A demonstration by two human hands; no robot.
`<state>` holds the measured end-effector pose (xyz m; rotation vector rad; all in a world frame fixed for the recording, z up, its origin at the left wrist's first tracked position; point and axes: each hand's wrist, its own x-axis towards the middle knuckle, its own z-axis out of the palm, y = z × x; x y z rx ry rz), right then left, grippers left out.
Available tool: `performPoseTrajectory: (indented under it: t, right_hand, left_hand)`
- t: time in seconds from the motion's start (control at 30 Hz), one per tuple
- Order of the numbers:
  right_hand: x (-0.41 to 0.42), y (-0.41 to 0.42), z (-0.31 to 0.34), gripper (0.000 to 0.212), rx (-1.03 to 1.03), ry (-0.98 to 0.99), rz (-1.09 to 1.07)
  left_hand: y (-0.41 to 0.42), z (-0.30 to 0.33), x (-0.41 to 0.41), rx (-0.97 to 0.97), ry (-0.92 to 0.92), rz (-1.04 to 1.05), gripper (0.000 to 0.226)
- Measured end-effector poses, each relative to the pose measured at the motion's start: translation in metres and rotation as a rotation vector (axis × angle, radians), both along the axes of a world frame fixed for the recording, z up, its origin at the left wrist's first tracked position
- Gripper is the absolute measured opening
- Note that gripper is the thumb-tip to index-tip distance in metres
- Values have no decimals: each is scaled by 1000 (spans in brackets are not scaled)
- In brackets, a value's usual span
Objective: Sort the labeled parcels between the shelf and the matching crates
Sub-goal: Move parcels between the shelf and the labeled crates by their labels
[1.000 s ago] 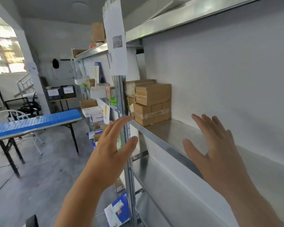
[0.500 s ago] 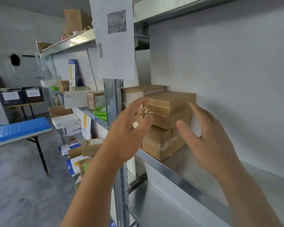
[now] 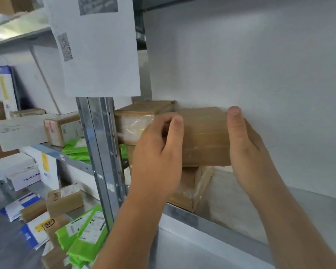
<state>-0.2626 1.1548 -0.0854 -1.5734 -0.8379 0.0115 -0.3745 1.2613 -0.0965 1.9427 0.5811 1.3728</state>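
Here, top parcel (image 3: 204, 136) between both hands, fingers (image 3: 175, 133) curled on its sides

Left hand (image 3: 157, 152), right hand (image 3: 244, 144) grip top parcel (image 3: 204, 136).

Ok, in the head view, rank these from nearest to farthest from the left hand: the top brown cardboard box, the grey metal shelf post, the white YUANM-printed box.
1. Top brown cardboard box: gripped by the left hand.
2. Grey metal shelf post: just left of it.
3. White YUANM-printed box: far left, lower shelf.
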Motion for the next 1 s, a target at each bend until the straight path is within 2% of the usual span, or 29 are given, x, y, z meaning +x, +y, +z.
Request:
performPoseTrajectory:
  t: [0.1,0.2,0.23,0.37,0.43,0.5,0.6,0.63,0.67,0.7,0.73,0.77,0.83,0.87,0.93,1.0]
  right_hand:
    - [0,-10,3,42,55,26,-8]
    - [5,-32,6,17,170,12,-65]
    - [7,-42,7,16,198,2,-88]
    - [21,-101,4,37,306,-28,-160]
    - [28,-140,0,50,332,-47,-166]
    - [34,-184,-8,63,387,-31,-152]
    - [38,-257,-15,71,382,-75,-242]
    - [41,-283,-18,70,380,-79,-284]
    - [41,-307,-20,60,384,-80,-314]
    - [42,-335,-22,40,369,-105,-364]
    - [40,-360,-23,26,351,-120,-423]
    - [38,-386,-26,28,318,-145,-476]
    - [28,-434,-34,32,366,-120,-547]
    - [23,-458,-40,28,383,-109,-578]
    - [13,-499,-52,16,405,-77,-662]
    - [9,-540,-65,20,442,-53,-768]
  left_hand:
    - [-9,2,9,13,6,-59,32]
    - [-24,3,15,36,-37,-135,10]
    - [-31,3,19,27,-47,-178,9]
    - [-79,6,39,17,-86,-431,67]
    - [-109,0,50,31,-86,-480,80]
    - [-137,1,69,-6,-39,-548,73]
    - [-182,-1,108,-226,-54,-744,45]
    - [-203,-6,118,-280,-61,-816,53]
    - [-229,-9,124,-318,-54,-858,63]
    - [-260,-12,126,-321,-39,-908,59]
    - [-290,-15,128,-307,-32,-953,41]
    - [-319,-21,123,-303,-36,-1030,24]
    - [-370,-28,127,-293,-54,-1097,40]
    - [-394,-33,132,-292,-49,-1125,36]
    - [-441,-38,140,-257,-31,-1235,16]
    - [-484,-47,148,-251,-14,-1329,27]
